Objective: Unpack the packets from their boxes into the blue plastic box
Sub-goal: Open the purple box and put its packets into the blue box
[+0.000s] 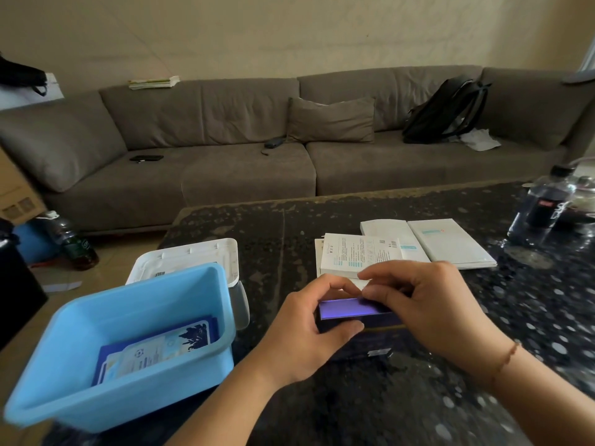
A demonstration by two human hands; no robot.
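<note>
Nearest, the left hand (317, 320) curls round the left end of a dark purple box (352, 312) held just above the dark speckled table (402, 407), thumb under it and fingers over its top, while the right hand (428, 305) grips the box's right end and pinches at its top edge with fingertips; a thin beaded band circles the right wrist. To the left, the blue plastic box (77, 400) sits tilted at the table's edge with flat packets (157, 350) lying in its bottom, printed in blue and white, their text too small to read. Behind it lies a white lid (209, 252). Beyond the hands are white boxes (450, 241) with pale blue labels and fine print I cannot read. Far right stands a dark drink bottle (541, 206) with a red label, unreadable. A grey sofa (225, 146) with a black backpack (447, 107) fills the back
</note>
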